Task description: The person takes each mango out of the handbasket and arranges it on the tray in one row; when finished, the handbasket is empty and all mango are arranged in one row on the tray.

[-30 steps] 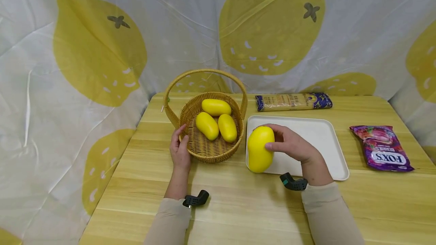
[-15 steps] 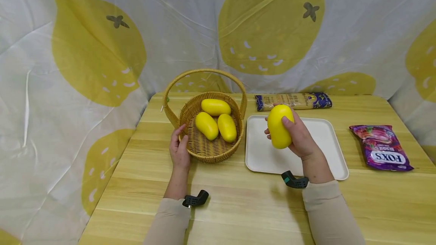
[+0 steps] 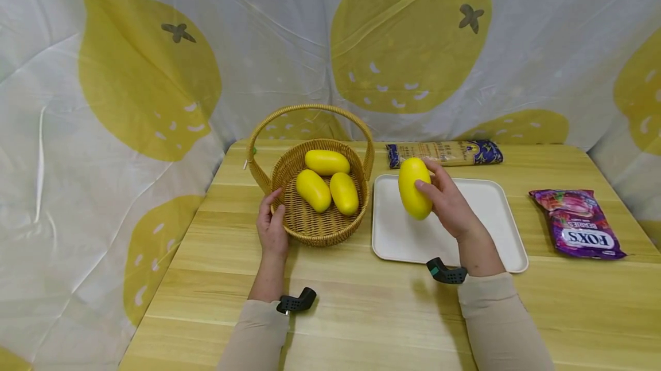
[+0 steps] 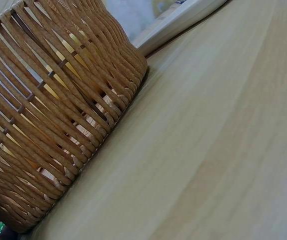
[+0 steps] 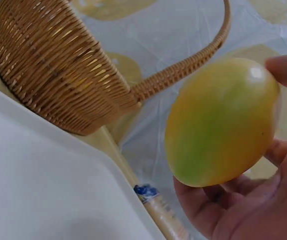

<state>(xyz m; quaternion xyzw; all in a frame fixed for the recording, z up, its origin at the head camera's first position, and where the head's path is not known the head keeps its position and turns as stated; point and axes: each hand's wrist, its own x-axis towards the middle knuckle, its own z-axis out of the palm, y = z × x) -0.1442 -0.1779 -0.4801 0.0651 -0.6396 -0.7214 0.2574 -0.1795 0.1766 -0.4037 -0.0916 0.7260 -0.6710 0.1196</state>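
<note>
Over tray [image 3: 488,204], yellow fruit [image 3: 415,188] gripped in R hand [image 3: 452,206]; L hand [image 3: 272,230], loose-fingered, touches basket [image 3: 322,238].

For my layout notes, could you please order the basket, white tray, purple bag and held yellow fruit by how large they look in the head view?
1. Basket and white tray: too close to rank
2. Purple bag
3. Held yellow fruit

three fruits [image 3: 314,191]: in basket [image 3: 320,239] | basket: left of tray [image 3: 485,204] | packet [image 3: 459,153]: behind tray
</note>
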